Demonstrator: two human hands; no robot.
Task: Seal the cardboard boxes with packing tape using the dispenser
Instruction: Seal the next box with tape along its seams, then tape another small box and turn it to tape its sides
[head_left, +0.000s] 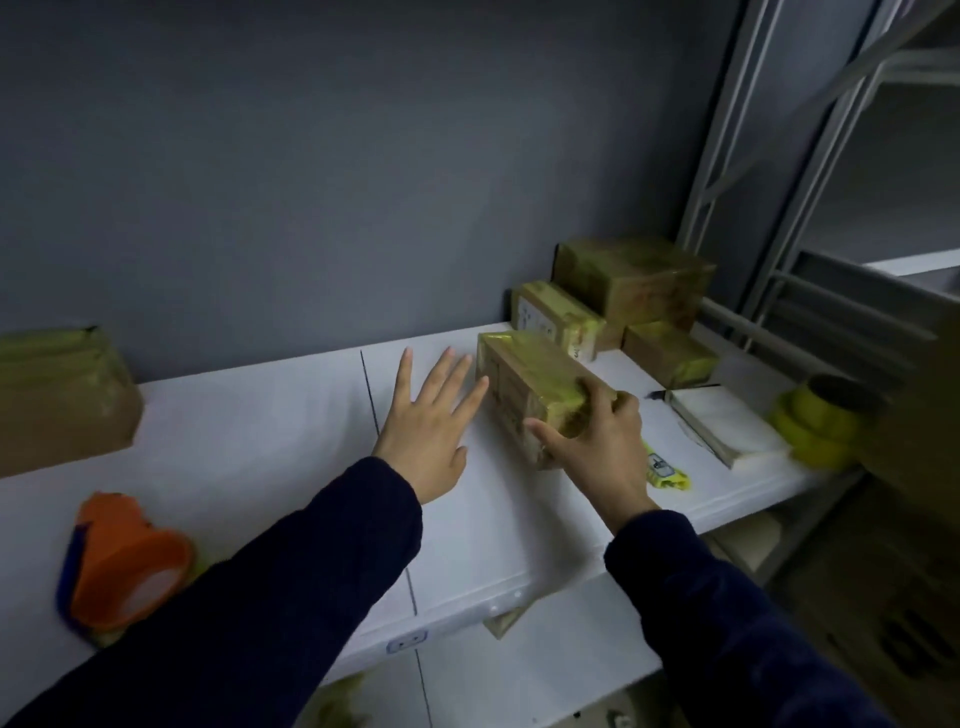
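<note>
The right hand (597, 441) grips the near end of the taped box (524, 384) at the centre of the table (260, 441), covering that end. The left hand (426, 415) is spread flat at the box's 9 o'clock, contact unclear. The dispenser (124, 561) lies blurred at 8 o'clock, and a bigger box (57, 400) at 9 o'clock is cut off by the frame.

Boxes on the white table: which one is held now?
The yellow-taped box in the middle: the right grip curls round its near end. The stacked boxes at back right and the large box at left are untouched.
</note>
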